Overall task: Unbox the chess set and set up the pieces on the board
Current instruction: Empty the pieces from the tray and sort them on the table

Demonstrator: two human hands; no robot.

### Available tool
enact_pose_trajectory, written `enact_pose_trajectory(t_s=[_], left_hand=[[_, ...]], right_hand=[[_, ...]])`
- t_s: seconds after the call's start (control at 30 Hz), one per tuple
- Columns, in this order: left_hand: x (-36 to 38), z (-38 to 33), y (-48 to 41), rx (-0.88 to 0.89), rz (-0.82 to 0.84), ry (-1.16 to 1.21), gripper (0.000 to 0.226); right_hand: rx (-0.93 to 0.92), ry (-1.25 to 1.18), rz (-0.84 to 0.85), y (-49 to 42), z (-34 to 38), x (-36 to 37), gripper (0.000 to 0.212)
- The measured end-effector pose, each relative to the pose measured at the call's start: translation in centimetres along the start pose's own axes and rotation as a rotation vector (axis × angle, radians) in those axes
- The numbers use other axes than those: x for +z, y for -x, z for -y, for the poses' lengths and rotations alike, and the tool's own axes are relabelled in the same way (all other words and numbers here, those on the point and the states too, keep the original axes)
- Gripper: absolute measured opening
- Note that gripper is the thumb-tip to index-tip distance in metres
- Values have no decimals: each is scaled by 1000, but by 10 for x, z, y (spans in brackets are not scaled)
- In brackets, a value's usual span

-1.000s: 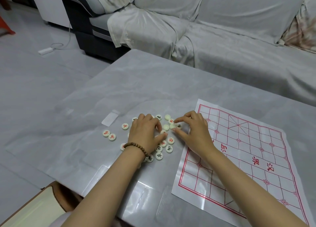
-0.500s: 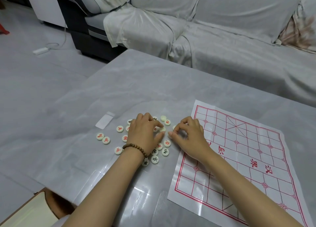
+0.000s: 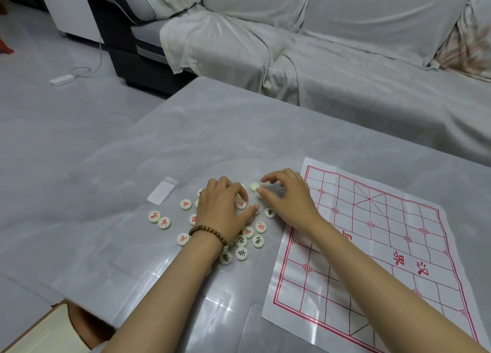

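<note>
One sheet-draped sofa (image 3: 345, 73) fills the upper right of the frame. Below it, the grey marbled table (image 3: 212, 140) spans the middle. The paper board (image 3: 385, 246) with its red grid lies flat at lower right and carries no piece yet.

Both forearms reach in from the bottom edge. The left hand (image 3: 223, 209), with a bead bracelet (image 3: 208, 233) at the wrist, lies over the middle of the scattered pieces (image 3: 247, 241) just left of the board. Its fingers arch down onto them with the thumb stretched right; whether it has a disc pinched underneath cannot be told.

The right hand (image 3: 287, 201) has changed most. A second ago its fingertips were drawn together on a piece, and now they are spread and loosely arched, holding nothing. Its thumb tip sits just beside a blank, face-down piece (image 3: 254, 186) at the top of the cluster.

This looks like sorting: turning discs face up before any go to the grid. Most pieces show red or black characters, so placement seems close.

A small clear wrapper (image 3: 162, 193) lies at the cluster's upper left.
</note>
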State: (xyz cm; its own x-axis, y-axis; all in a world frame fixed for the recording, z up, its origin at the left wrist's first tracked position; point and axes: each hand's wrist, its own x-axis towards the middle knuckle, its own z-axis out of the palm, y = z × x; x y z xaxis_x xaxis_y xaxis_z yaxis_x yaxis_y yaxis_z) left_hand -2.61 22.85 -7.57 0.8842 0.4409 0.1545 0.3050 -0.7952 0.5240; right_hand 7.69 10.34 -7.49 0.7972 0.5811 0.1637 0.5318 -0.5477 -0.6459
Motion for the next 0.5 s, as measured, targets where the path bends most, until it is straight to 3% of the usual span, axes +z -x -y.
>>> enact_pose_trajectory(t_s=[0.13,0.27,0.5], left_hand=[[-18,16,-3,-97,-185,-31,26],[-24,27,0,-109,-87,-87,23],[-20,23,-1,42,-5,-151,24]], right_hand=[[44,60,34,-10,10,10,24],[64,90,33,-14,13,12,17],[77,52,60,-15,8,17,23]])
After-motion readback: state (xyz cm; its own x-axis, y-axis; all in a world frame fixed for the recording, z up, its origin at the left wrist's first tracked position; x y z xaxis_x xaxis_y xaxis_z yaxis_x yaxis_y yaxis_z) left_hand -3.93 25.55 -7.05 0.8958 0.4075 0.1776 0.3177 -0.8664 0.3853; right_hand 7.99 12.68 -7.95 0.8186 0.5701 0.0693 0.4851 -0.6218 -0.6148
